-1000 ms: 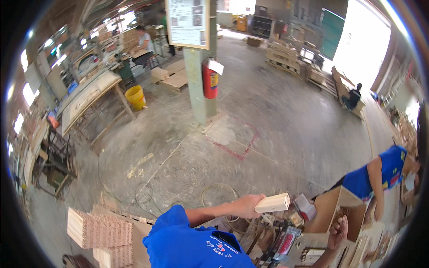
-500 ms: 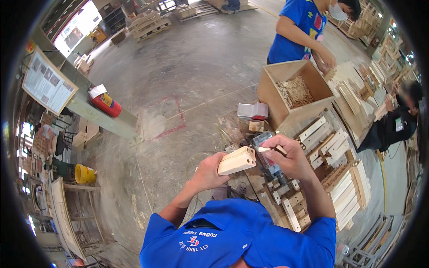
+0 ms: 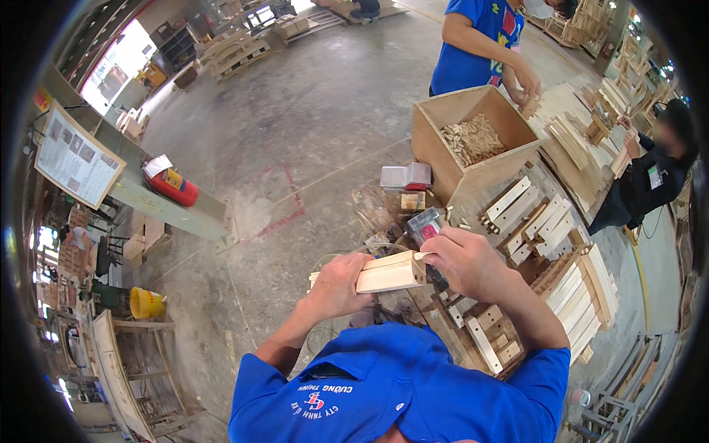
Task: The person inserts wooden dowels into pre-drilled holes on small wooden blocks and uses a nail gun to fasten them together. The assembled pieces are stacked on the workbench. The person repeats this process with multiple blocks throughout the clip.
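Pinching a pale dowel [image 3: 421, 255], right grip [image 3: 467, 263] nearly closed at the drilled end of wooden bars [image 3: 391, 275]; left grip [image 3: 338, 286] wraps them, presumably steadying that end.

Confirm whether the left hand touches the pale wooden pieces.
Touching. The head view shows the left hand gripping the pale wooden pieces, no gap between.

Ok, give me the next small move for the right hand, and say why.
Probably push the small, pale wooden dowel gently into the end of the pale, square-edged wooden workpiece. The right hand pinches the dowel close against that end, where dark holes show, and the left hand grips the workpiece. Whether the tip is already in a hole, I can't tell.
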`<state>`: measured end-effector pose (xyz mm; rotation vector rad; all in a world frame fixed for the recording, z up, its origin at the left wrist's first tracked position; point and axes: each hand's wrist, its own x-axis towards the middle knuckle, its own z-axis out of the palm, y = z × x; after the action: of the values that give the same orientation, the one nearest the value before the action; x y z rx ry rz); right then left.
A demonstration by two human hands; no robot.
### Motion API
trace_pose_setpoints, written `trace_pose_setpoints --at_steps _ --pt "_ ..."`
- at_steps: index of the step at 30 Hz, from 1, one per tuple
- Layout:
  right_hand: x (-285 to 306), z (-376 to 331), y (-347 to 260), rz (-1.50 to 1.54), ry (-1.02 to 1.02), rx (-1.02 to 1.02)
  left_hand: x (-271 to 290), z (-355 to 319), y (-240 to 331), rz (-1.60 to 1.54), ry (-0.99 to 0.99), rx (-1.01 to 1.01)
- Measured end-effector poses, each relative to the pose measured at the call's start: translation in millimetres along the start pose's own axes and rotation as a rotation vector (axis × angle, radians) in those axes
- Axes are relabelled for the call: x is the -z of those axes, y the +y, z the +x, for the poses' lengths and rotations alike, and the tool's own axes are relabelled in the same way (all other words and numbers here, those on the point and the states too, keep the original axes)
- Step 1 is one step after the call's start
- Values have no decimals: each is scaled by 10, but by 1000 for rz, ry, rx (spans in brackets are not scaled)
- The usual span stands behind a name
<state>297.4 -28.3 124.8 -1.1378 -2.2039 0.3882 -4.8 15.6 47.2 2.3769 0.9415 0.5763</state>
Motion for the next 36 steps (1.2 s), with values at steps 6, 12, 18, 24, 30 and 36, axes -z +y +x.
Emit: trace_pose_setpoints --at_steps 6,12,18,24,30,36 --pt "-29 -56 -5 -10 15 -51 24 42 90 52 12 -32" --pt "-187 -90 22 38 52 -116 -37 -1 -2 82 12 -46" --pt "-254 -67 20 115 38 -182 -133 -59 -74 30 20 -16" --pt "-306 -32 60 163 45 -208 -167 -64 -110 -4 19 17" --pt "-270 -10 36 106 -9 -200 -153 -65 -60 -63 24 55" --pt "-103 82 -28 -21 -139 -143 -140 -80 -67 -14 76 36"
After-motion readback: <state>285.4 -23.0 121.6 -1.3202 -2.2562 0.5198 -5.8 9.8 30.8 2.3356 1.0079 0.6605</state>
